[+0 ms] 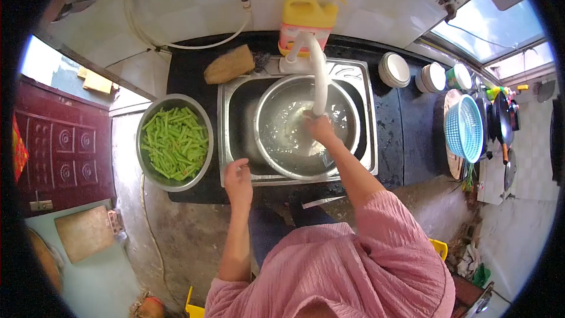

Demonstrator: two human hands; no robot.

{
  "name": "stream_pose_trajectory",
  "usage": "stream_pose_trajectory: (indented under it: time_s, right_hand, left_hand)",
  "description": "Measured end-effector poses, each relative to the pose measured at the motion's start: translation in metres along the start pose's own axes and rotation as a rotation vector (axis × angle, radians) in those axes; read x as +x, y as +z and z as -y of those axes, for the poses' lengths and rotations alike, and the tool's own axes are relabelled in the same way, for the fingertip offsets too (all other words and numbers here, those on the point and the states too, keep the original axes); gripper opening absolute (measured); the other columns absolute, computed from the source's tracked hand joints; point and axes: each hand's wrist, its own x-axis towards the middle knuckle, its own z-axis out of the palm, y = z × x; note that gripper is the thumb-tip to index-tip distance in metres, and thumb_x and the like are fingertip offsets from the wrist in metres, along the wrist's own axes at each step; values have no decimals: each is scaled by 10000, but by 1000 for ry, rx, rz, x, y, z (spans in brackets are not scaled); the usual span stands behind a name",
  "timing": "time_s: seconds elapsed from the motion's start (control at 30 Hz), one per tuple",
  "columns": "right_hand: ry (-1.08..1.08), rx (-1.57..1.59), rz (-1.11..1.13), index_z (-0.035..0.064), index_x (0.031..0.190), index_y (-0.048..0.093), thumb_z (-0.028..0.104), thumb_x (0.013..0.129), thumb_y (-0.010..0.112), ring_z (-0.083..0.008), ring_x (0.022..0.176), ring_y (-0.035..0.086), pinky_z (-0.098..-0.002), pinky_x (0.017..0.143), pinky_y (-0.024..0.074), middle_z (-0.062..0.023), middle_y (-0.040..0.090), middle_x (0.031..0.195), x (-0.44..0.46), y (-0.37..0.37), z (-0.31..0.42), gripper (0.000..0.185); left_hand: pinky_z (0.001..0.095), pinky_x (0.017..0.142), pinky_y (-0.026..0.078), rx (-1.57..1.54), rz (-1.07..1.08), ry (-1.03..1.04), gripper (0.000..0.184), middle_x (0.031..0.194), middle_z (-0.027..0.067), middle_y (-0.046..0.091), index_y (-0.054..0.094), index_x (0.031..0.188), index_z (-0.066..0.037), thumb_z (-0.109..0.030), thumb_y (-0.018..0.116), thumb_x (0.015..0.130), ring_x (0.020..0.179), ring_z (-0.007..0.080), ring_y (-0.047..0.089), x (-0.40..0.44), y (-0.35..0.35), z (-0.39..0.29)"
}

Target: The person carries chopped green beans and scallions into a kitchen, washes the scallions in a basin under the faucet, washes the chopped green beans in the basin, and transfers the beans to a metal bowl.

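A round steel basin (262,147) with water in it sits in the sink (226,135). The white faucet (319,76) arches over it. My right hand (319,128) reaches into the basin under the faucet's end; its fingertips are lost in the glare and churned water, so I cannot make out whether they hold anything. My left hand (237,178) hovers by the sink's front left corner, empty, its fingers loosely bent and apart. To its left stands a steel bowl (141,159) of cut green beans (176,142).
Behind the sink are a yellow jug (303,10) and a brown loofah-like piece (229,65). Lidded containers (394,69) line the counter's right side, with a blue basket (464,128) and a wok (503,119) beyond. A hose (147,224) runs along the floor.
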Motion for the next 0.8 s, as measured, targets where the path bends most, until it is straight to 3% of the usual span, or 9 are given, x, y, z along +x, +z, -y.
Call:
stream_pose_trajectory:
  time_s: [0.07,0.17,0.3,0.33,0.43,0.47,0.57,0.67,0.8]
  right_hand:
    - [-8,1,251,46,900,601,289,825,534,-357,799,590,-420,702,474,-165,607,810,4,24,-10,263]
    - [-179,-219,405,53,884,598,300,828,496,-379,804,585,-425,727,473,-183,606,841,-4,54,-16,273]
    - [16,-15,486,8,881,589,287,820,470,-393,857,583,-457,757,459,-212,608,889,-21,55,10,310]
    - [51,-25,503,34,928,586,259,809,477,-387,876,583,-453,758,456,-215,610,916,-23,57,17,276]
    - [-158,151,574,54,954,568,205,791,488,-385,852,589,-445,751,459,-224,607,927,-32,66,13,237]
    - [1,125,659,54,931,559,163,766,507,-380,846,592,-453,743,462,-215,611,910,-33,58,29,205]
    - [-91,-123,486,65,926,544,122,754,514,-375,785,605,-454,683,478,-198,617,866,-37,30,69,184]
    - [-138,-80,251,79,936,511,97,767,508,-364,684,611,-444,601,487,-168,620,783,-45,-4,111,170]
    - [-275,-5,242,97,1012,500,160,818,522,-350,619,609,-420,545,485,-146,617,716,-59,-20,164,205]
  left_hand:
    - [281,762,458,50,4,12,179,961,87,575,598,980,-36,-28,526,817,867,196,575,-1,4,1]
    - [287,756,455,32,13,6,178,954,86,579,599,981,-33,-36,526,819,853,195,574,-2,3,-2]
    - [293,754,453,22,19,-10,174,948,89,586,600,979,-31,-40,524,823,851,195,573,-2,1,-8]
    - [293,757,453,29,21,-10,174,947,90,587,600,980,-31,-40,522,825,849,195,574,-2,0,-8]
    - [291,762,453,50,25,-11,173,948,91,590,596,983,-24,-41,521,828,854,192,577,0,1,-5]
    - [291,763,454,57,26,-11,174,949,91,591,594,984,-20,-42,520,829,857,191,577,0,2,-3]
    - [290,766,456,-20,31,-13,161,944,82,594,597,975,-24,-43,517,837,851,185,575,4,6,19]
    - [299,781,457,-283,50,-244,155,956,77,590,586,980,-16,-76,526,850,861,185,573,7,9,17]
    - [321,795,454,-868,99,-514,198,956,101,589,562,996,3,-148,488,891,874,204,579,16,13,-16]
